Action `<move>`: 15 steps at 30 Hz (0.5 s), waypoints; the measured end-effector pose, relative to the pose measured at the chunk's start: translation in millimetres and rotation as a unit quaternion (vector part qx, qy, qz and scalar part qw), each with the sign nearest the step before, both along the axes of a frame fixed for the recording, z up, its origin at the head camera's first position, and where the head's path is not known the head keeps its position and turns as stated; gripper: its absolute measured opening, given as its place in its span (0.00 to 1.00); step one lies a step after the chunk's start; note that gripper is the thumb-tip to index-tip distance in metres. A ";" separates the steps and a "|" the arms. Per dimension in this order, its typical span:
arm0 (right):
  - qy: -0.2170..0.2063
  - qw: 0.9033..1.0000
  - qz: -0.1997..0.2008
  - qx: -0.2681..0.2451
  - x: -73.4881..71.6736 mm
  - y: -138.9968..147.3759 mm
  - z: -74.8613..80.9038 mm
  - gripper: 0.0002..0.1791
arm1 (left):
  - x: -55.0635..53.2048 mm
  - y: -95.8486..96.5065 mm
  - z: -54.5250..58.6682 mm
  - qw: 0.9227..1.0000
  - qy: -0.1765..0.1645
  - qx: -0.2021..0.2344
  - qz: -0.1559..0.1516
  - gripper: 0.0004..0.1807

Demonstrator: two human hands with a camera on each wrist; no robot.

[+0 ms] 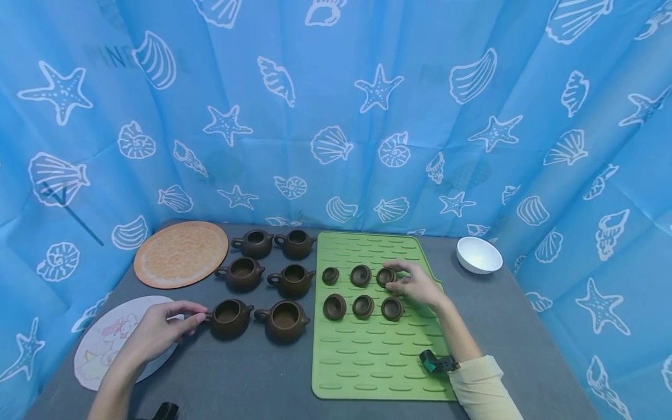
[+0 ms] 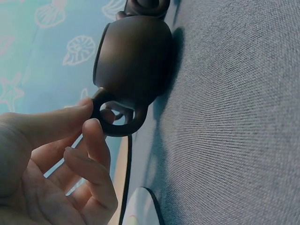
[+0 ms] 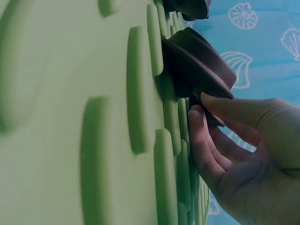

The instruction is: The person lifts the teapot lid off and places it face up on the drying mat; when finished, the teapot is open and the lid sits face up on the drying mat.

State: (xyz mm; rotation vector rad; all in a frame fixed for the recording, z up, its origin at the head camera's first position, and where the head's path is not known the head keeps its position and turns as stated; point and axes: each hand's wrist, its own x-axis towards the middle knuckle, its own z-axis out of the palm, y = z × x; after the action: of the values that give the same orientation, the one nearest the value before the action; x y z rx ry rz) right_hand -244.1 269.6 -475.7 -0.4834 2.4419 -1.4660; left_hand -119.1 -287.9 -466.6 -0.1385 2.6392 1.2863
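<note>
My left hand [image 1: 163, 329] pinches the loop handle of a lidless brown teapot [image 1: 229, 319], the front one of the left column. The left wrist view shows thumb and fingertips on that handle [image 2: 124, 129], with the pot close to or on the grey cloth. My right hand [image 1: 417, 284] holds a small brown lid [image 1: 385, 277] between thumb and fingers at the right end of the back row on the green mat [image 1: 362, 373]. In the right wrist view another lid [image 3: 201, 61] tilts in front and partly hides the held one.
Several more brown teapots [image 1: 285, 321] stand in two columns left of the mat. Other lids [image 1: 334, 306] lie in two rows on it. An orange round mat [image 1: 181, 254] and a pale printed one [image 1: 112, 338] lie at left. A white bowl [image 1: 479, 255] sits back right, before a blue curtain [image 1: 336, 87].
</note>
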 end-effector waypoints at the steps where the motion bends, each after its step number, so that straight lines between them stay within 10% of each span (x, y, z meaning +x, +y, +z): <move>1: 0.001 1.000 0.000 0.002 0.2 0.1 0.0 0.32 | -0.1 -0.2 0.2 1.000 0.000 0.001 -0.001 0.21; 15: -0.006 1.000 0.001 0.026 5.9 6.1 5.6 0.32 | -4.8 -3.8 4.9 0.999 0.021 0.002 -0.043 0.19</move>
State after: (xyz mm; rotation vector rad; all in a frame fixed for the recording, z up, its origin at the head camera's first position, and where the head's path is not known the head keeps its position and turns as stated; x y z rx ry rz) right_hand -238.2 275.7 -470.1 -0.4635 2.4628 -1.3976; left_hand -124.0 -291.8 -461.7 0.0033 2.6448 1.2808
